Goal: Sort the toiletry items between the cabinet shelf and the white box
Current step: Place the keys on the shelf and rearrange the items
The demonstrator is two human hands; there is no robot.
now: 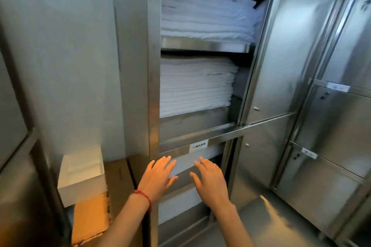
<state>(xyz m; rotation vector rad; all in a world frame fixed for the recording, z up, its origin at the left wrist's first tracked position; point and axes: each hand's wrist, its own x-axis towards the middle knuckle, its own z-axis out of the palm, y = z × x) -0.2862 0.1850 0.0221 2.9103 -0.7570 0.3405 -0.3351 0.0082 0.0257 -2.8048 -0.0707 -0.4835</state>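
Observation:
A steel cabinet [154, 86] stands open in front of me, its shelves stacked with folded white linen [196, 84]. Both my hands are stretched toward the lower shelf [200, 143], which carries a small white label. My left hand [158, 176], with a red string at the wrist, has straight spread fingers and holds nothing. My right hand [208, 180] is beside it, fingers straight and empty too. The white box [82, 174] sits open at lower left on a brown carton. No toiletry items can be made out.
The brown carton [90, 216] under the white box stands against the cabinet's left side. The cabinet door [287, 56] is swung open to the right. More steel locker doors [331, 126] fill the right side. A grey wall is on the left.

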